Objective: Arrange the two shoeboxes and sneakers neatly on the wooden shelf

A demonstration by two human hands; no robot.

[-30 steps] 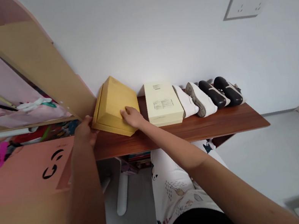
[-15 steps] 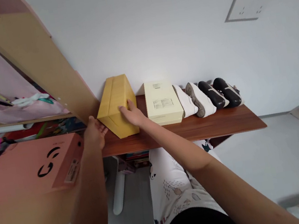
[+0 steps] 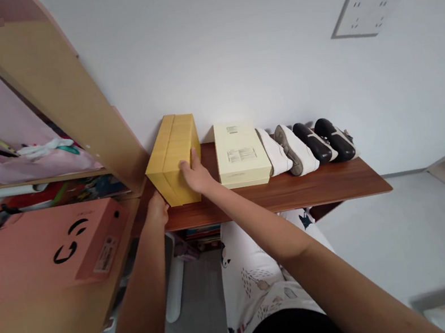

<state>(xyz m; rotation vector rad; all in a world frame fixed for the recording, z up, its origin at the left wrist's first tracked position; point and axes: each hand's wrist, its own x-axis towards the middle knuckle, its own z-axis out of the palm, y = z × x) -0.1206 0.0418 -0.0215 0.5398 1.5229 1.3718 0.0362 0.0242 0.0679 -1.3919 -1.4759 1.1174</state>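
Observation:
A yellow shoebox-like box (image 3: 173,155) stands at the left end of a reddish-brown wooden shelf (image 3: 296,191), close to the side of the bookcase. My right hand (image 3: 197,175) grips its right side, thumb and forefinger lying against the cardboard. At the box's lower left corner, my left hand (image 3: 158,209) is closed against it, its fingers curled and partly hidden. Just right of the yellow box lies a cream box (image 3: 241,151) with printed labels, flat on the shelf and apart from my hand.
White shoes (image 3: 295,151) and black shoes (image 3: 332,141) line the shelf beyond the cream box. On the left, a bookcase (image 3: 104,118) rises; a pink box (image 3: 68,242) lies on its ledge. A wall socket plate (image 3: 366,15) is at upper right.
The yellow box has turned a little and sits more squarely on the shelf. My left hand has moved right and down to its lower corner, its fingers more curled. My right hand stays on its side.

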